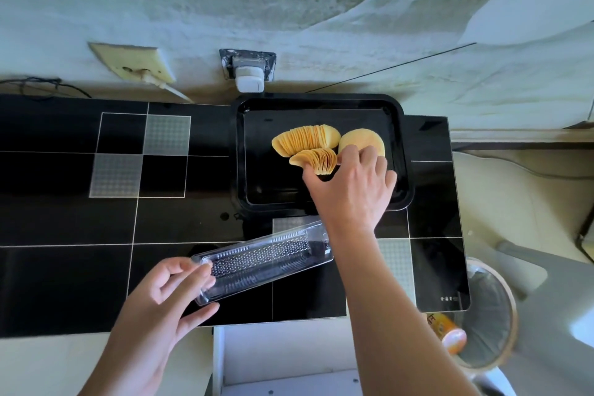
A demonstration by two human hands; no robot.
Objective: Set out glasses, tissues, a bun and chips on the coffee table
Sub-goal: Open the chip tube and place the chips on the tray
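A black tray (398, 151) lies on the black glass coffee table (64, 219) near the wall. On it are stacked yellow chips (305, 140) in rows and a pale bun (361, 140) to their right. My right hand (350, 183) reaches into the tray and grips a short row of chips (316, 159) between thumb and fingers. My left hand (170, 292) pinches the near end of a clear plastic chip sleeve (263, 262), which lies slanted over the table's front part and holds no chips.
A wall with a socket (131, 66) and a plugged-in white adapter (249, 77) rises behind the table. A mesh bin (485, 312) stands at the right front with an orange chip can (446, 331) in it. White furniture (289, 357) sits below the table edge.
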